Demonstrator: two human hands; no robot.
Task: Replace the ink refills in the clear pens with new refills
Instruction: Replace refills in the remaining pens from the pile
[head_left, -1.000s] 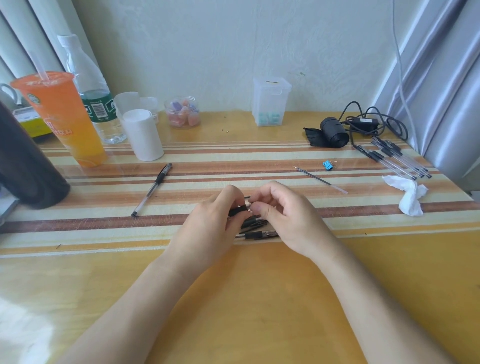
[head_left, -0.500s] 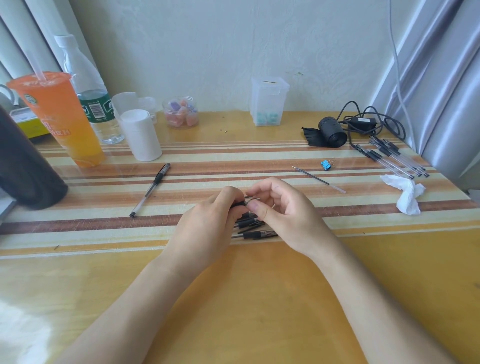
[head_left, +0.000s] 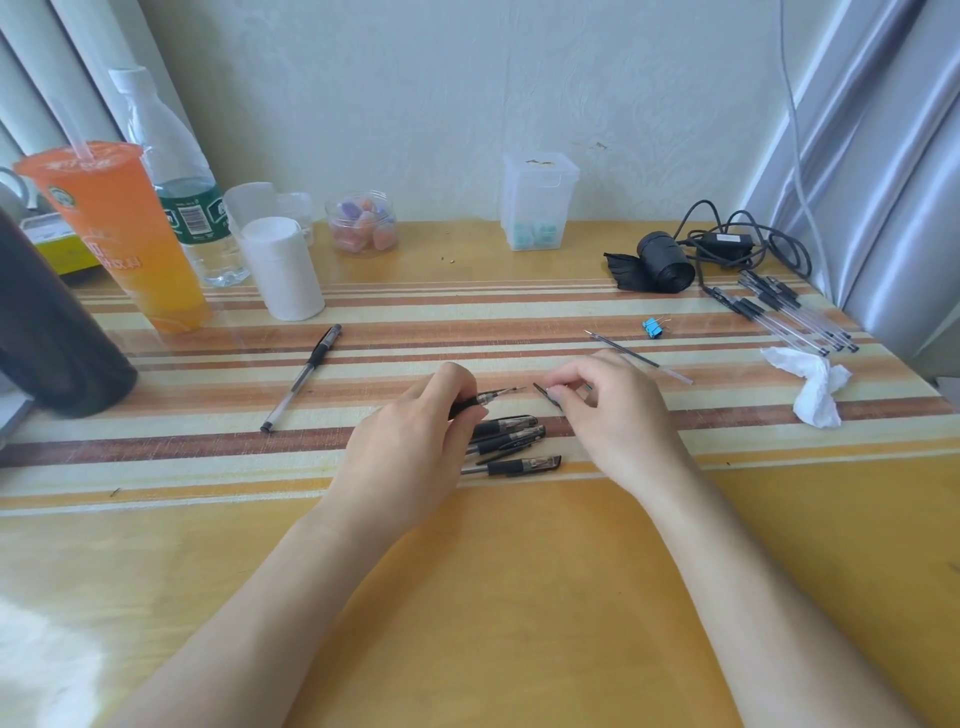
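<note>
Cap pulled clear of pen tip
A clear black-gripped pen (head_left: 480, 401) is pinched by left fingers (head_left: 460, 387), tip pointing right toward the small black cap (head_left: 545, 395) gripped by right fingers (head_left: 563, 389).

Bright, soft daylight; glare washes the table's (head_left: 467, 597) near-left corner; edges bow.

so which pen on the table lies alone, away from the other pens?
The capped pen left of the hands, lying diagonally on the striped mat. The rest lie grouped: some between the hands, some at the far right.

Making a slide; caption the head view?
Left hand holds an uncapped pen; right hand holds its cap.
</note>
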